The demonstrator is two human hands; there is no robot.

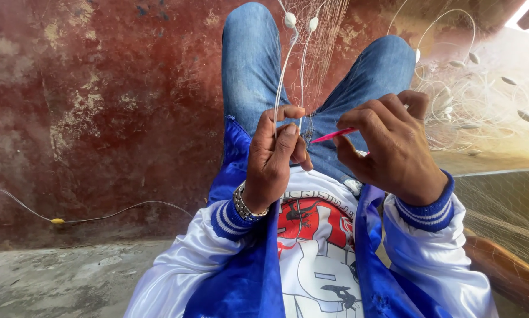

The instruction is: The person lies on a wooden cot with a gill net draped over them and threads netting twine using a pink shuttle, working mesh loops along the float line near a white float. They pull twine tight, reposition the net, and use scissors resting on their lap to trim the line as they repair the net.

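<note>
Between hands, pink needle [333, 135] pointing left

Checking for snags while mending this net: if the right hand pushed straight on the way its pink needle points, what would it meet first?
Probably the left hand: the pink needle in the right hand aims at its fingers, which pinch the white cords. Depth is unclear, so it might pass just behind them.
</note>
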